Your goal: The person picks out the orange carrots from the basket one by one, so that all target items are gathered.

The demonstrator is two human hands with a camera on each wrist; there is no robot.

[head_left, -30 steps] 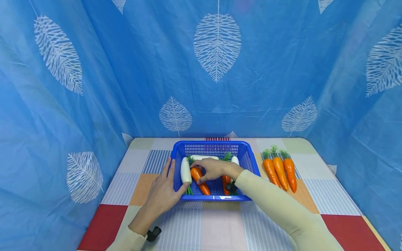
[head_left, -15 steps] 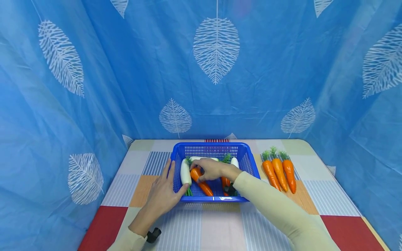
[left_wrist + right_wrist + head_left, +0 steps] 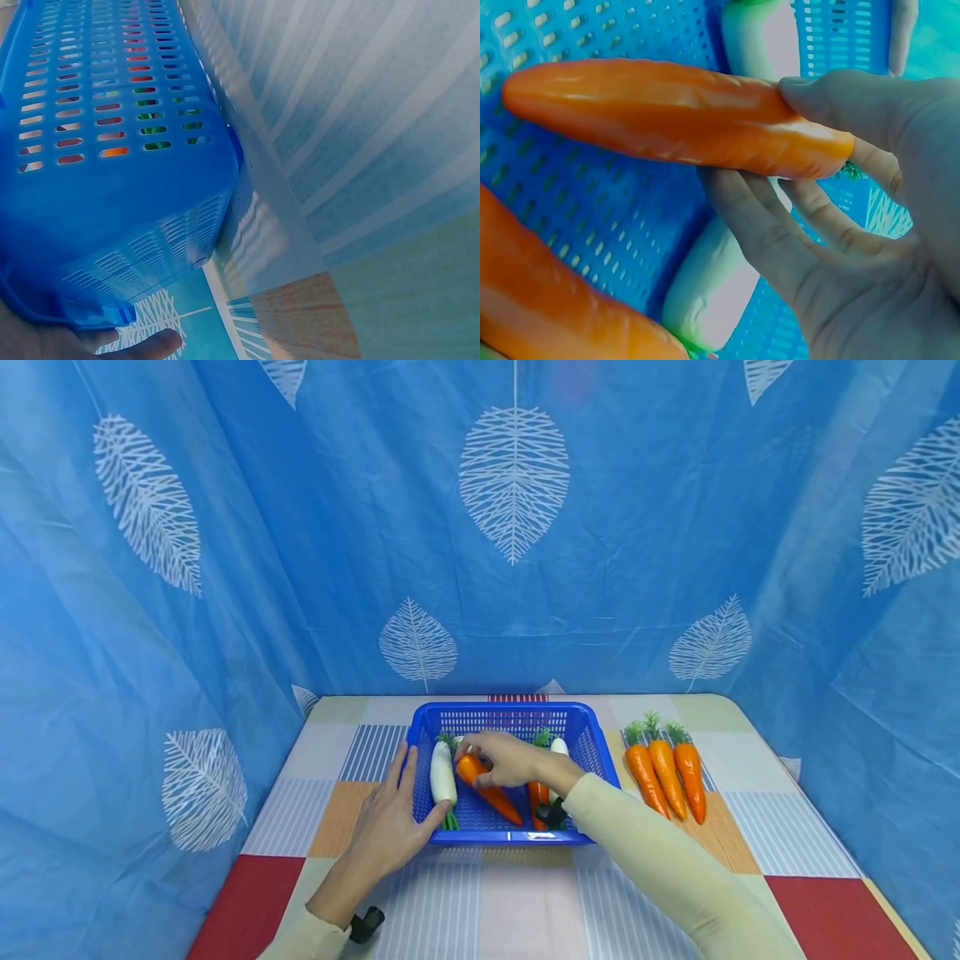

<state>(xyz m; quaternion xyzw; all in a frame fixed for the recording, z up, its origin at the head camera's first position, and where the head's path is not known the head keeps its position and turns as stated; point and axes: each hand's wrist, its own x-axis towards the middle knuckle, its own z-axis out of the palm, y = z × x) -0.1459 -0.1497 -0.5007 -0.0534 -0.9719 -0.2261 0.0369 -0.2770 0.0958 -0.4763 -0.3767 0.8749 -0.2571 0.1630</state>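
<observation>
My right hand (image 3: 513, 758) pinches an orange carrot (image 3: 501, 803) between thumb and fingers, over the blue basket (image 3: 480, 837). In the right wrist view, the carrot (image 3: 652, 112) lies across the basket, its thick end at the hand and a little green showing beyond. My left hand (image 3: 390, 822) rests with straight fingers along the basket's left rim, thumb at the front corner. A white radish (image 3: 442, 774) lies along the left wall. Another carrot (image 3: 537, 797) and a white radish (image 3: 559, 748) lie on the right, partly behind my right wrist. One more radish (image 3: 712, 289) is mostly hidden in the head view.
Three carrots (image 3: 666, 777) with green tops lie side by side on the table right of the basket. A patchwork cloth (image 3: 525, 910) covers the table. Blue curtains (image 3: 337, 527) with white leaf prints hang behind and at both sides.
My right hand has taken hold of the carrot; its pointed tip has swung to the right across the basket. My left hand has stayed on the rim.
</observation>
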